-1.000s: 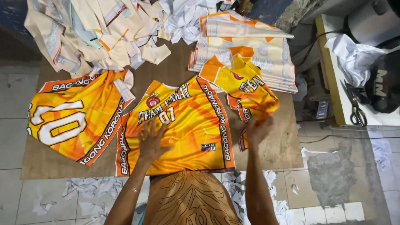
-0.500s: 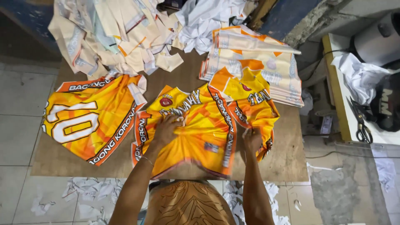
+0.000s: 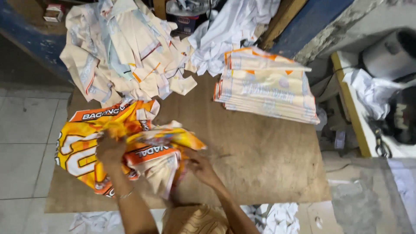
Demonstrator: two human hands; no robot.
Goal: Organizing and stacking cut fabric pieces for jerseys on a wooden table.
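Two hands are on the same bundle — an orange and yellow jersey [image 3: 160,151], crumpled and half turned so its pale inner side shows. It sits near the front left corner of the brown board [image 3: 260,160], lying partly over a second jersey [image 3: 82,147] that is spread flat toward the board's left edge.

The left hand [image 3: 110,149] grips the bundle's left end from above, fingers curled down into the cloth and pinching a fold. The right hand [image 3: 201,167] is at the bundle's right lower side, fingers bent and tucked against the fabric; whether they pinch it or only press it I cannot tell, as the cloth hides the tips.

So the bundle runs left to right between the two hands, its long axis roughly along the board's front edge, with the left hand higher on it and the right lower and nearer the person.

Toward the back right corner lies a neat stack [image 3: 266,93] of pale printed sheets, well apart — and along the back edge a loose heap of scraps [image 3: 125,56].
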